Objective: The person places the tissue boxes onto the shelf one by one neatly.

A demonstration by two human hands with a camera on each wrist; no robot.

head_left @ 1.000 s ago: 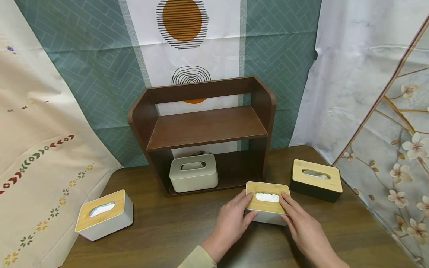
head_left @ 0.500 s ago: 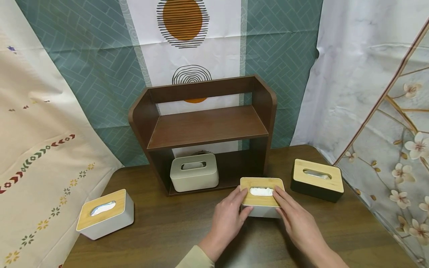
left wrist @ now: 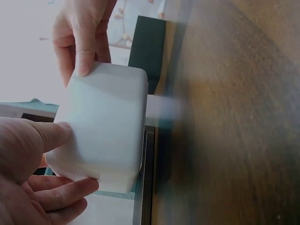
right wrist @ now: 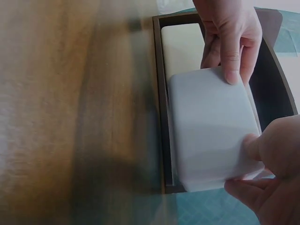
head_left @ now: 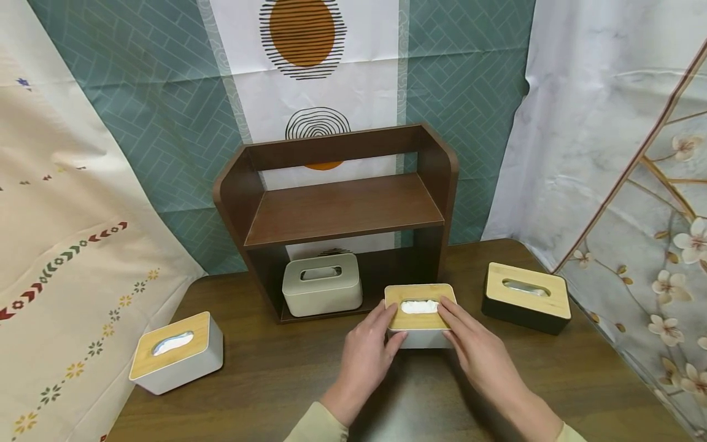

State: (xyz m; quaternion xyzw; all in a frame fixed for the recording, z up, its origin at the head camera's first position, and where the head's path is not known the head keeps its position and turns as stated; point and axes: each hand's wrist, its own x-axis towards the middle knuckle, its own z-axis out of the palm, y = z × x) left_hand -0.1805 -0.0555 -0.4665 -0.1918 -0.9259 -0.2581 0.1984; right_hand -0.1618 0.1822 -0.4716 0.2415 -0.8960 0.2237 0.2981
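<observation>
A white tissue box with a light wood lid is between my two hands in the head view, in front of the shelf's lower opening. My left hand grips its left end and my right hand its right end, fingertips on the lid and thumbs on the near side. From the left wrist view, the smooth white side of the tissue box faces the camera above the table. The shelf's bottom edge shows behind the tissue box in the right wrist view. White tissue fills the slot of the lid.
A two-tier dark brown shelf stands at the back. On its lower left rests a grey-beige tissue box. A dark tissue box with a wood lid stands right, and another white, wood-lidded tissue box left. Patterned cloths hang behind the table.
Both hands have carried the white tissue box leftward and away from the person, closer to the shelf. The other boxes stay in place; the camera view shifts slightly.
</observation>
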